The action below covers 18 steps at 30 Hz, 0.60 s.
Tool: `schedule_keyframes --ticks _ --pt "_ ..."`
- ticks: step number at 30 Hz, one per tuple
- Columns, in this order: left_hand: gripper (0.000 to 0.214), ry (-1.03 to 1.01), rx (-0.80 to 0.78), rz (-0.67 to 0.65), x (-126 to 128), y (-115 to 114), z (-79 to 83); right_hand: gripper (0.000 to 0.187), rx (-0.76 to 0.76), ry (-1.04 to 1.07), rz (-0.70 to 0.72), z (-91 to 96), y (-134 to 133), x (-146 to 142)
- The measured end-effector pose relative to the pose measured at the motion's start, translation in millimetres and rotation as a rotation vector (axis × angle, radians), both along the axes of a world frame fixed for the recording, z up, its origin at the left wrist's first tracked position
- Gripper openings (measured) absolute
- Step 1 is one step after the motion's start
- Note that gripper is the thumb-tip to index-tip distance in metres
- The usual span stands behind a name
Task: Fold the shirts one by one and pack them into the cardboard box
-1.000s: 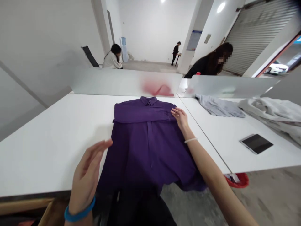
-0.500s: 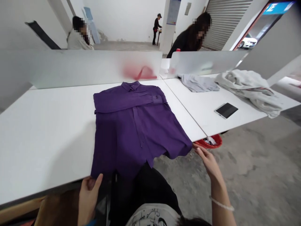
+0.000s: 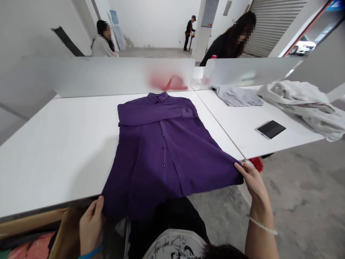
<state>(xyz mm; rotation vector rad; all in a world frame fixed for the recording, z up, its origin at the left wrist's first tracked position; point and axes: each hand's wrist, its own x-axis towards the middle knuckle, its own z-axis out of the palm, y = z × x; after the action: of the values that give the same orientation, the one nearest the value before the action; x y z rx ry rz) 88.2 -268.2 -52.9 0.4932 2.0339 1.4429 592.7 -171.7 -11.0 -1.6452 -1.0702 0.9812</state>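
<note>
A purple button-up shirt (image 3: 151, 154) lies front up on the white table (image 3: 75, 144), collar at the far end, both sleeves folded across the chest. Its lower part reaches past the table's near edge and is spread taut. My left hand (image 3: 92, 221) pinches the hem's left corner between thumb and fingers. At the right corner of the hem, my right hand (image 3: 252, 178) grips the cloth, thumb on top. Dark buttons show down the middle, and the placket hangs slightly apart near the bottom.
To the right are a tablet (image 3: 271, 129), a grey folded cloth (image 3: 238, 95) and a pile of white fabric (image 3: 299, 100). Frosted dividers (image 3: 121, 77) run along the back, with people beyond. Below the table are a cardboard box (image 3: 58, 233) of clothes and a red basket (image 3: 257, 164).
Both hands have pulled the hem corners outward, and the left has closed into a pinch. The shirt's lower part is now wider and smoother, with more buttons showing. The view has shifted slightly left.
</note>
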Motion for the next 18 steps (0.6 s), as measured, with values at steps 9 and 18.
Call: schedule_keyframes --ticks 9,18 --pt "0.056 -0.090 -0.073 -0.114 12.4 1.7 -6.0 0.041 0.299 -0.635 -0.186 -12.8 -4.2 -43.1" --pt "0.060 -0.133 -0.019 -0.054 32.6 3.1 3.0 0.032 0.139 -0.224 0.580 22.5 -27.8 -171.5"
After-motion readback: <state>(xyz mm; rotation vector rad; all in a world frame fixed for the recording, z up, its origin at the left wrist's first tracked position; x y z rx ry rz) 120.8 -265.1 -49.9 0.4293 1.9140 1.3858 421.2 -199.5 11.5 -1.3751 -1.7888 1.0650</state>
